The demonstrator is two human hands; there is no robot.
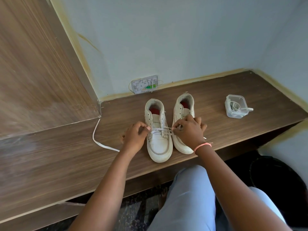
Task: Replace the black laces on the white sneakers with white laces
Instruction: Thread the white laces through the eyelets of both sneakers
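Observation:
Two white sneakers stand side by side on the wooden shelf (233,130), toes toward me. The left sneaker (158,147) has a white lace (160,130) crossed through its lowest eyelets. My left hand (135,135) pinches the lace at the shoe's left side. My right hand (188,130) pinches the lace at the shoe's right side and partly covers the right sneaker (183,107), which shows no lace. A long tail of the white lace (100,142) trails left across the shelf.
A clear plastic container (235,106) with another white lace in it sits at the right of the shelf. A white electrical board (144,84) leans on the wall behind the shoes. A wooden panel rises at left. A dark bin (275,177) stands below right.

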